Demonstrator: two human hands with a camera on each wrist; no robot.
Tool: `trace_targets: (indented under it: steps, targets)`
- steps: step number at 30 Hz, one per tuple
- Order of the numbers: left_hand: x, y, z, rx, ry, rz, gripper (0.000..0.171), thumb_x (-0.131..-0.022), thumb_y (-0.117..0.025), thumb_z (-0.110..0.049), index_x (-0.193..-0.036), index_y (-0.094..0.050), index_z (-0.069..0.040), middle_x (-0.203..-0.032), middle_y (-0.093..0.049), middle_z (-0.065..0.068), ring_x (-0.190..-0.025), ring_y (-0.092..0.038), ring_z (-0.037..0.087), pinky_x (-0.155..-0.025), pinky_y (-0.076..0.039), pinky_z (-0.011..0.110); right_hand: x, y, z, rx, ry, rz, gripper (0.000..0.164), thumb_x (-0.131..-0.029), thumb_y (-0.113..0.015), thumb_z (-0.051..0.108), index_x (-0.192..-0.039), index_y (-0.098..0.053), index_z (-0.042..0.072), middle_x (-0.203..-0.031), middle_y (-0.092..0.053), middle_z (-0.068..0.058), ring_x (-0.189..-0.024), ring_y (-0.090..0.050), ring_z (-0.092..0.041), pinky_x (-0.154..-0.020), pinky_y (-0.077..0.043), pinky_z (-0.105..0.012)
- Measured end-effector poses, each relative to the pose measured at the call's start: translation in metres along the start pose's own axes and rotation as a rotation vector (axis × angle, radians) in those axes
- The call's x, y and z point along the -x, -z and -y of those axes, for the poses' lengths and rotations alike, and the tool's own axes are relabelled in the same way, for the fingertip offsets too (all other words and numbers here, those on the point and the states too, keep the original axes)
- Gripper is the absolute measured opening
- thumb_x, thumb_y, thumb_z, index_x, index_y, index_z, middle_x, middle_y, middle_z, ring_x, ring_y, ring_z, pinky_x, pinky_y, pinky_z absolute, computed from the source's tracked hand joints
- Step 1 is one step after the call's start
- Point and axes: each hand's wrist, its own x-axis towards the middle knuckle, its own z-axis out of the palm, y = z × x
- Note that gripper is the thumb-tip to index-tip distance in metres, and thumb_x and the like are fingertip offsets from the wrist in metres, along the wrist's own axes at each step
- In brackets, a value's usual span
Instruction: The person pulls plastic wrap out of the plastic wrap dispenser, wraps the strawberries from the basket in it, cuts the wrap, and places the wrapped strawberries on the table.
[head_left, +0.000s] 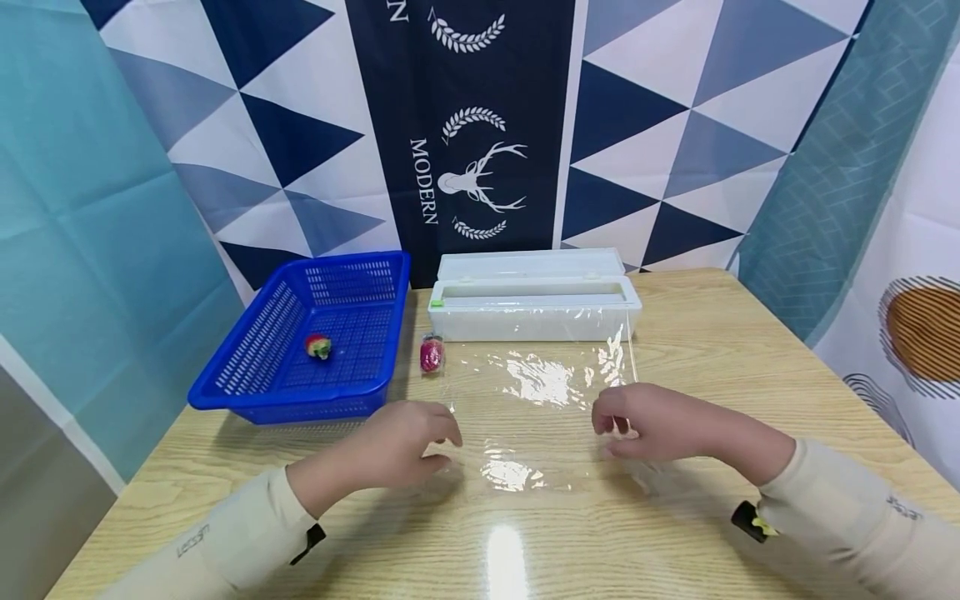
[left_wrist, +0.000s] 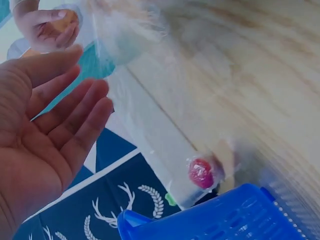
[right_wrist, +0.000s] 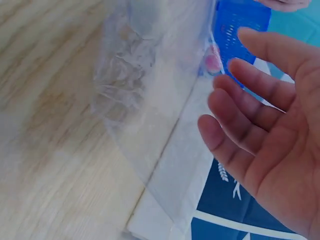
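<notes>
A sheet of clear plastic wrap runs from the white wrap dispenser box toward the person and lies over the table, glossy and slightly wrinkled. By its left edge is the left hand, fingers relaxed, thumb apart, nothing held. The right hand hovers at the sheet's right edge, overlapping it in the head view. From the right wrist view, the fingers of the right hand are loosely bent with nothing between them, and the wrap hangs beyond the fingertips. A small red item wrapped in clear film sits left of the sheet.
A blue plastic basket stands at the left of the wooden table, with one strawberry inside. The dispenser's lid is raised at the back, in front of a patterned curtain.
</notes>
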Motion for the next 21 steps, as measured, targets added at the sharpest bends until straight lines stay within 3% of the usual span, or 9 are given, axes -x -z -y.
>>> trace_targets:
  steps: [5,11,15,21]
  targets:
    - [-0.006,0.013,0.004,0.006,0.048,-0.080,0.033,-0.082,-0.080,-0.017,-0.112,-0.069,-0.010,-0.111,-0.066,0.001,-0.098,-0.064,0.016,-0.083,-0.053,0.033,-0.006,0.006,-0.002,0.085,0.018,-0.138,0.022,-0.082,-0.075,0.009,-0.102,-0.064,0.012,-0.100,-0.061,0.004,-0.086,-0.060,-0.016,-0.075,-0.052,-0.033]
    - [-0.010,0.038,0.014,0.089,0.146,-0.063,0.054,-0.080,-0.082,-0.020,-0.128,-0.061,-0.009,-0.133,-0.055,0.008,-0.123,-0.052,0.026,-0.101,-0.044,0.043,-0.014,0.012,-0.002,0.113,0.008,-0.219,0.044,-0.079,-0.081,0.018,-0.116,-0.061,0.007,-0.117,-0.058,-0.001,-0.110,-0.056,-0.022,-0.091,-0.049,-0.044]
    - [-0.012,0.052,0.023,0.110,0.198,-0.047,0.053,-0.079,-0.082,-0.019,-0.127,-0.062,-0.011,-0.136,-0.052,0.009,-0.125,-0.049,0.027,-0.104,-0.041,0.046,-0.016,0.011,-0.002,0.110,-0.003,-0.242,0.052,-0.077,-0.083,0.021,-0.121,-0.059,0.006,-0.124,-0.056,-0.006,-0.116,-0.053,-0.026,-0.095,-0.046,-0.047]
    - [-0.011,0.067,0.037,0.033,0.238,-0.014,0.043,-0.080,-0.079,-0.011,-0.121,-0.067,-0.011,-0.141,-0.050,0.013,-0.131,-0.043,0.034,-0.105,-0.038,0.051,-0.018,0.009,-0.002,0.086,0.001,-0.234,0.054,-0.078,-0.082,0.021,-0.124,-0.058,0.005,-0.124,-0.056,-0.006,-0.116,-0.052,-0.026,-0.095,-0.046,-0.047]
